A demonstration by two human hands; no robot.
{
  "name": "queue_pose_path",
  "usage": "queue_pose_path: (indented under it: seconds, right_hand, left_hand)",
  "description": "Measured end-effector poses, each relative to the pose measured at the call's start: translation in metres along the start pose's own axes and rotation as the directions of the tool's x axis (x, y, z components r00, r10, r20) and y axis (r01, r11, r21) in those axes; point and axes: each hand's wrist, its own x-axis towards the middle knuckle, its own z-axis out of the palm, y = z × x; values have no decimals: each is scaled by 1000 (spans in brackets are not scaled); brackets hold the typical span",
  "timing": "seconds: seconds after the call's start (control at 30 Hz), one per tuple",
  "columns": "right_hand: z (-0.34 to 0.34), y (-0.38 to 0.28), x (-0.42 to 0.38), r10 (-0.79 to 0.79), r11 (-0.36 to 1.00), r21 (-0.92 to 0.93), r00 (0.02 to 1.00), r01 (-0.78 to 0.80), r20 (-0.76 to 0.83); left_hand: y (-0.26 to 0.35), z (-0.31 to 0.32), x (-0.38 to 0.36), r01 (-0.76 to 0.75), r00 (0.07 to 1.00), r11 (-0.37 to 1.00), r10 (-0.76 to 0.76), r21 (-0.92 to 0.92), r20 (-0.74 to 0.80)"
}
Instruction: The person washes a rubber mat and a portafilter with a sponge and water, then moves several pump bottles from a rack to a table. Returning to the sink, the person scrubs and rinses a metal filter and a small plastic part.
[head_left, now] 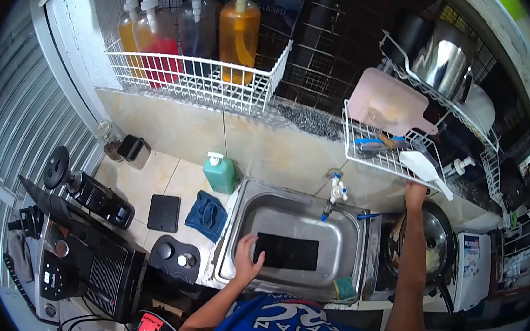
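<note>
My left hand (247, 261) is at the near-left end of a flat black rectangular piece (289, 253), its thumb over the edge and its fingers curled around the corner. The piece lies within the steel sink (256, 211). My right arm stretches out past the sink, and my right hand (416, 194) is up at the lower edge of the white wire dish rack (366, 156), beside a white flat-ended utensil (423, 169). Its fingers are mostly hidden there. A white tap (337, 188) stands at the sink's back edge.
A green soap bottle (219, 173) and a blue cloth (206, 216) are left of the sink; a sponge (344, 287) sits at its front. Further left stands an espresso machine (90, 271). A glass-lidded pan (435, 245) lies under my right arm. A pink cutting board (386, 99) leans in the rack.
</note>
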Motion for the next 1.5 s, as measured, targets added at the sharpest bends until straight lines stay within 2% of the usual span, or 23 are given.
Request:
queue_pose_path:
  seconds: [0.07, 0.17, 0.27, 0.3, 0.43, 0.47, 0.53, 0.6, 0.67, 0.7, 0.73, 0.77, 0.8, 0.83, 0.87, 0.93, 1.0, 1.07, 1.13, 1.3, 1.37, 1.47, 1.5]
  right_hand:
    - [3, -5, -11, -231, 959, -214, 948, 184, -220]
    - [-17, -64, -42, -202, 971, 66, 942, 228, -268]
    - [7, -141, -134, 113, 852, 519, 992, -68, -56]
    - [-12, -178, -164, 117, 800, 554, 967, -228, 228]
    - [3, -257, -281, -262, 630, 767, 897, -119, 355]
    - [10, -266, -296, -272, 610, 786, 906, -98, 324]
    - [0, -267, -304, -235, 640, 606, 630, -473, 740]
    - [19, -255, -325, -200, 462, 607, 590, -647, 782]
    - [39, -234, -342, -359, 204, 251, 166, -946, 918]
    - [39, -231, -339, -305, 166, 225, 167, -960, 938]
    - [53, -216, -347, -262, 337, 296, 213, -894, 941]
    - [68, -195, -356, -229, 498, 347, 265, -795, 937]
    - [79, -170, -365, -236, 748, 516, 558, -418, 796]
    - [83, -150, -354, -92, 841, 304, 436, -447, 895]
    - [90, -136, -353, 119, 860, 141, 461, -490, 879]
    - [91, -129, -339, 250, 847, -25, 357, -530, 900]
    - [91, -133, -340, 241, 904, -65, 380, -422, 893]
    - [100, -176, -361, 100, 893, 115, 441, -434, 892]
    - [98, -241, -356, 77, 922, 58, 328, -383, 942]
    - [100, -156, -338, 9, 981, 80, 448, -179, 894]
    - [89, -112, -316, 271, 958, -216, 351, -187, 896]
    - [93, -142, -316, 203, 955, -110, 341, -274, 918]
    - [105, -166, -337, -13, 982, 99, 469, -159, 883]
  left_hand:
    - [11, 7, -18, 87, 982, 991, -67, -102, 178]
    - [14, 20, -31, 249, 891, 933, -116, -259, 439]
    - [28, 46, -31, 518, 813, 723, -248, -457, 527]
    - [38, 53, -29, 541, 818, 662, -269, -519, 509]
    - [25, 86, -38, 627, 779, 549, -450, -553, 437]
    - [23, 79, -37, 788, 615, 459, -610, -410, 499]
    - [6, 81, -32, 650, 750, 503, -546, -569, 373]
    - [-21, 77, -16, 592, 806, 587, -423, -552, 415]
    - [-47, 87, -15, 657, 742, 574, -378, -490, 553]
    - [-59, 93, -15, 612, 665, 778, -408, -143, 626]
    - [-75, 98, -18, 447, 578, 868, -465, 217, 670]
    - [-106, 109, -32, 329, 612, 895, -444, 300, 654]
    - [-107, 107, -33, 335, 599, 890, -454, 309, 660]
    - [-101, 105, -27, 24, 550, 827, -480, 561, 684]
    - [-100, 106, -24, -305, 503, 643, -518, 703, 692]
    - [-130, 121, -34, -288, 447, 611, -596, 738, 667]
    - [-144, 126, -44, -381, 524, 517, -563, 766, 640]
    - [-137, 125, -37, -366, 471, 530, -603, 765, 643]
    - [-138, 122, -35, -282, 434, 581, -632, 763, 642]
    - [-154, 109, -29, -256, 368, 647, -621, 718, 692]
    - [-149, 111, -30, -312, 396, 583, -638, 750, 661]
    - [-147, 109, -24, -263, 346, 626, -650, 734, 677]
    - [-147, 109, -23, -265, 348, 627, -646, 733, 679]
